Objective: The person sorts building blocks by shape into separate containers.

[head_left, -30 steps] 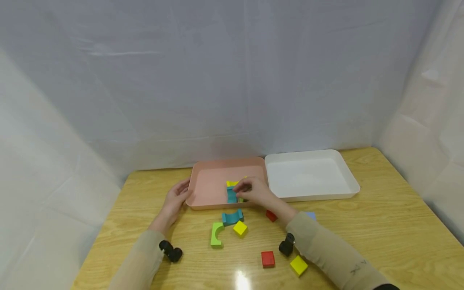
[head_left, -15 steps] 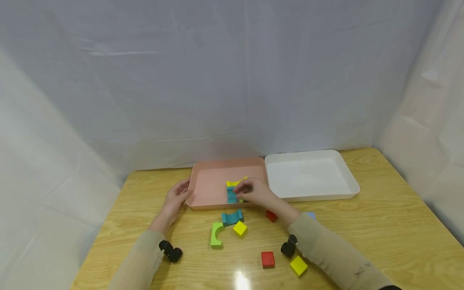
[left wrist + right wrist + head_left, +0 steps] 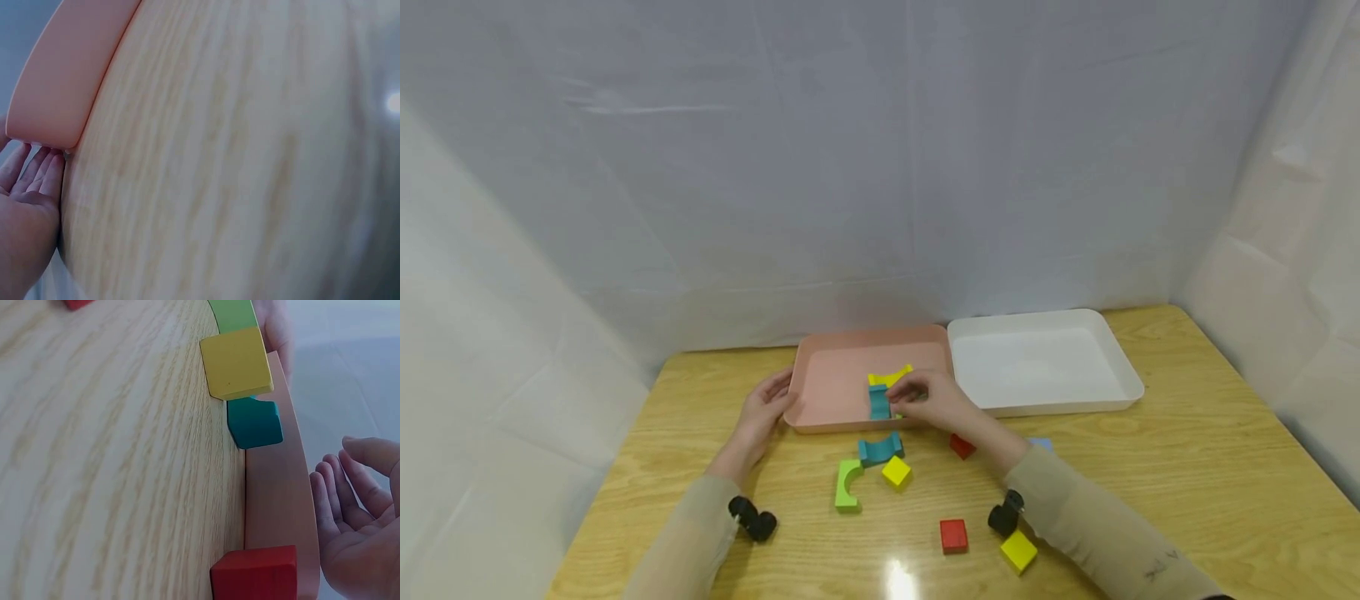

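My left hand rests against the left end of the pink tray, its fingertips on the outer wall in the left wrist view. My right hand is over the tray's front right part, fingers loosely bent. In the right wrist view, thumb and index tips come close together with nothing visible between them. Beside these fingertips, a teal arch block lies in the tray, with a yellow arch block behind it. A lime green piece shows partly under the hand; the rest of it is hidden.
A white tray adjoins the pink one. In front lie a teal arch block, a green arch block, yellow cubes, red blocks and a blue block partly behind the right sleeve.
My right hand has shifted slightly to the right over the pink tray, uncovering more of the yellow arch block. The left hand and the blocks on the table have stayed put.
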The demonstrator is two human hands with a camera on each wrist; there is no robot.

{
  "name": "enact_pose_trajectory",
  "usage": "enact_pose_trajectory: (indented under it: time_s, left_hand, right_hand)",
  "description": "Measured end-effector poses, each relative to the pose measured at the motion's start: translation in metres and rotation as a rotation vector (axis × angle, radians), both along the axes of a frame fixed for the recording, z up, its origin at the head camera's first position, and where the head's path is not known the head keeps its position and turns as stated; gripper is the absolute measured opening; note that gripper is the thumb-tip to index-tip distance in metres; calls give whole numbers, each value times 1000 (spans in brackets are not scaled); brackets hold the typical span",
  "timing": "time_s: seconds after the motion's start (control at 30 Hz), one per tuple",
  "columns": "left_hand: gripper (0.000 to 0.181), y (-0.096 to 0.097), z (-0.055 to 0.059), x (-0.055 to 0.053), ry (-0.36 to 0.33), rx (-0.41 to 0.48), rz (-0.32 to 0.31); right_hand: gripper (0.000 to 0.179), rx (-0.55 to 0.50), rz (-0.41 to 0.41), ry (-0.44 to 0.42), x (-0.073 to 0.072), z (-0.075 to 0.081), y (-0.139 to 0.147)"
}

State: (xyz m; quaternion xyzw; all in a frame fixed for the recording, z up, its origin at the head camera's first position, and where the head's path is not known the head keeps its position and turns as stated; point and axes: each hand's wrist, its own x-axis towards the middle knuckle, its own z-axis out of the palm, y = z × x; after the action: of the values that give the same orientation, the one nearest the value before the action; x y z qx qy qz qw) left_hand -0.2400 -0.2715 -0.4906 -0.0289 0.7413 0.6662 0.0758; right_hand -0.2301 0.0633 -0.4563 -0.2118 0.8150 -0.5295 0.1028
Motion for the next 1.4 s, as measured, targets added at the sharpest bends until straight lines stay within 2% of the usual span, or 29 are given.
enact_pose_trajectory:
  time_s: [0.5, 0.93, 1.4]
  left_hand:
    - [59, 1, 0, -1, -5, 4, 4]
    - [58, 1, -2, 0, 31, 17, 5]
    - [58, 2, 2, 2, -2, 12, 4]
  right_hand:
    - [21, -28, 36, -7, 9, 4, 7]
    - [21, -44, 81, 45, 21, 8, 14]
    - [23, -40, 126, -49, 38, 9, 21]
